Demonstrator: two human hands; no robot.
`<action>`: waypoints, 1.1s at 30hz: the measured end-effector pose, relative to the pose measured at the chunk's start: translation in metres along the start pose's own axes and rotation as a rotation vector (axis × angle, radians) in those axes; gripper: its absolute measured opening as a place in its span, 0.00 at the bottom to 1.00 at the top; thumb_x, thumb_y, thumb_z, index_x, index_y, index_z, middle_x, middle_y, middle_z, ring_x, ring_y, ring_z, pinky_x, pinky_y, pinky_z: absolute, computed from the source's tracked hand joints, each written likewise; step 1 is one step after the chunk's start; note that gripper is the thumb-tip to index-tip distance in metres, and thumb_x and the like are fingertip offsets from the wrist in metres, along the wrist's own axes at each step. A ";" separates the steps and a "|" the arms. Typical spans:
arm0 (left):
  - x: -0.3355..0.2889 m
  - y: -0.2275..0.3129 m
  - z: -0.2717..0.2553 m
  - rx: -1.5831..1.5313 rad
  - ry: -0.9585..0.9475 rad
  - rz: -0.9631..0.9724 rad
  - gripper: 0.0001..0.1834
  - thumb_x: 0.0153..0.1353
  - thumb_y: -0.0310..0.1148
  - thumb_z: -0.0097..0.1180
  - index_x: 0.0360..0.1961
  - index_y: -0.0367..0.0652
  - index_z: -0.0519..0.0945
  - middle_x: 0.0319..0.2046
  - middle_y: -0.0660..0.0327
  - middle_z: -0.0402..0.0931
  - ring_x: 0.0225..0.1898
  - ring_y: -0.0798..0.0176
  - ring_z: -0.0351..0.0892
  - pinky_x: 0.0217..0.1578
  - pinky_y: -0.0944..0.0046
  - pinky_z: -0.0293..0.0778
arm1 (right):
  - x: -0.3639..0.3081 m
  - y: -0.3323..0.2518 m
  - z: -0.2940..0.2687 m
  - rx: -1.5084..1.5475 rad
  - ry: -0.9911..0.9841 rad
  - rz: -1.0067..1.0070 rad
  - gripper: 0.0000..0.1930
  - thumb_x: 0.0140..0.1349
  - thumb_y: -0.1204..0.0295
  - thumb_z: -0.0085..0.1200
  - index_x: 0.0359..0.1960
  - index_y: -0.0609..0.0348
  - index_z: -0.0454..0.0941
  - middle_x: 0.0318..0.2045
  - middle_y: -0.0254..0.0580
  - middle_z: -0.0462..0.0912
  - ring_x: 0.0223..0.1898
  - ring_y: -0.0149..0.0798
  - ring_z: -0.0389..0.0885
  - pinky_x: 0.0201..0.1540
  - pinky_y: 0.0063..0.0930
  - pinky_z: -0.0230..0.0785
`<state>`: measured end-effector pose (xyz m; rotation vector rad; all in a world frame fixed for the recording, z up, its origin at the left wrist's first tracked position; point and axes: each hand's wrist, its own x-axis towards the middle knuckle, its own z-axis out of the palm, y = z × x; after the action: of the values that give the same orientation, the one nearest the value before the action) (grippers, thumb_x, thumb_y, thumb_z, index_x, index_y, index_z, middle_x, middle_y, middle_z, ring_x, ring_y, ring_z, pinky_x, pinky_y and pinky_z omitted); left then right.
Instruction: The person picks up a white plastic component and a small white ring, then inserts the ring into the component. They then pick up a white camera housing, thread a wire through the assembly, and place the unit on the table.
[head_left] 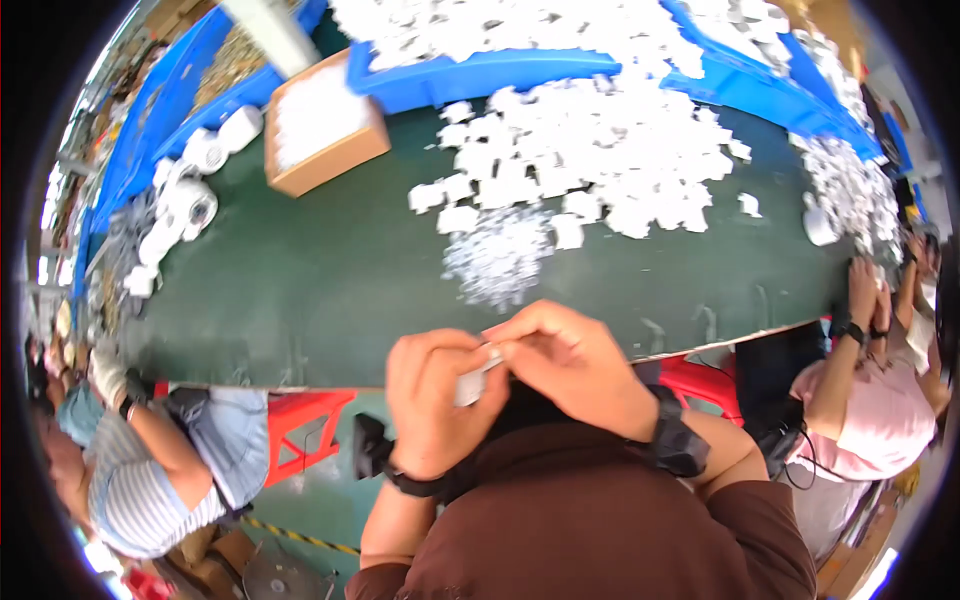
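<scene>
Close to my body, at the table's near edge, my left hand [430, 405] is closed round a small white plastic part [472, 386]. The fingers curl over it and hide most of its shape. My right hand [580, 365] meets it from the other side, thumb and forefinger pinched together at the part's upper end. Whatever lies between those right fingertips is too small and covered to name. Just beyond my hands lies a heap of small, pale grey-white pieces [498, 258]. Behind it spreads a large pile of white plastic parts [600, 155].
Blue bins [480, 80] full of white parts line the back of the green table [330, 300]. A cardboard box [335, 165] holds white pieces. White round fittings [190, 205] lie at the left. Co-workers sit on both sides, with red stools [300, 430] nearby.
</scene>
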<state>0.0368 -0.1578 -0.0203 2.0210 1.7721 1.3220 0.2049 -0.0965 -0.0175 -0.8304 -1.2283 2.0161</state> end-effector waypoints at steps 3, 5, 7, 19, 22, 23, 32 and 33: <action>0.004 -0.006 -0.019 0.057 -0.131 -0.005 0.18 0.44 0.24 0.72 0.36 0.46 0.79 0.39 0.60 0.81 0.40 0.51 0.78 0.43 0.53 0.71 | -0.002 0.000 -0.009 -0.154 -0.062 -0.018 0.09 0.72 0.80 0.54 0.50 0.65 0.80 0.47 0.37 0.84 0.50 0.26 0.80 0.53 0.24 0.73; 0.000 -0.020 -0.031 0.306 -0.044 -0.097 0.14 0.49 0.24 0.69 0.38 0.44 0.81 0.47 0.56 0.81 0.51 0.48 0.77 0.56 0.49 0.66 | -0.008 -0.015 -0.018 -0.359 0.023 -0.143 0.06 0.70 0.79 0.57 0.46 0.62 0.82 0.46 0.39 0.85 0.50 0.29 0.81 0.53 0.26 0.73; 0.003 -0.040 -0.042 0.566 0.115 -0.153 0.30 0.57 0.31 0.68 0.62 0.43 0.76 0.68 0.50 0.66 0.70 0.43 0.59 0.68 0.43 0.55 | -0.007 -0.028 -0.052 -0.759 0.274 -0.539 0.06 0.64 0.79 0.61 0.43 0.61 0.83 0.45 0.44 0.85 0.49 0.41 0.82 0.53 0.34 0.74; -0.006 -0.015 -0.004 0.336 0.149 -0.286 0.29 0.63 0.28 0.61 0.66 0.38 0.70 0.72 0.45 0.56 0.70 0.42 0.55 0.67 0.47 0.57 | -0.083 -0.115 -0.403 -1.473 1.389 -0.083 0.37 0.59 0.45 0.64 0.68 0.42 0.70 0.66 0.54 0.70 0.63 0.66 0.71 0.63 0.54 0.67; -0.012 -0.010 -0.008 0.330 0.064 -0.319 0.26 0.63 0.27 0.60 0.63 0.38 0.72 0.70 0.46 0.60 0.69 0.44 0.58 0.65 0.49 0.60 | -0.066 -0.089 -0.338 -1.652 1.185 -0.290 0.33 0.59 0.62 0.67 0.66 0.52 0.71 0.57 0.58 0.73 0.59 0.61 0.74 0.62 0.46 0.68; -0.010 -0.006 -0.007 0.316 0.089 -0.299 0.21 0.63 0.25 0.60 0.58 0.38 0.76 0.66 0.48 0.66 0.65 0.47 0.62 0.62 0.51 0.62 | -0.063 -0.084 -0.304 -1.632 1.144 -0.280 0.33 0.59 0.65 0.67 0.66 0.52 0.70 0.56 0.58 0.74 0.57 0.60 0.75 0.61 0.46 0.69; -0.001 0.024 0.003 -0.259 -0.229 -0.200 0.16 0.62 0.22 0.58 0.52 0.38 0.81 0.55 0.49 0.77 0.57 0.49 0.75 0.58 0.57 0.70 | -0.059 -0.069 -0.107 -0.962 0.419 -0.581 0.34 0.56 0.78 0.70 0.64 0.58 0.67 0.59 0.44 0.73 0.59 0.40 0.75 0.63 0.33 0.66; 0.003 0.028 0.007 -0.353 -0.268 -0.181 0.21 0.63 0.24 0.58 0.58 0.37 0.77 0.59 0.47 0.74 0.60 0.47 0.73 0.61 0.55 0.68 | -0.054 -0.069 -0.090 -0.966 0.282 -0.568 0.34 0.55 0.79 0.70 0.64 0.57 0.69 0.62 0.47 0.71 0.59 0.42 0.75 0.63 0.33 0.67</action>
<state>0.0618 -0.1600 -0.0058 1.7106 1.4466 1.1512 0.3206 -0.0664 0.0229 -0.9781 -1.9911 0.7681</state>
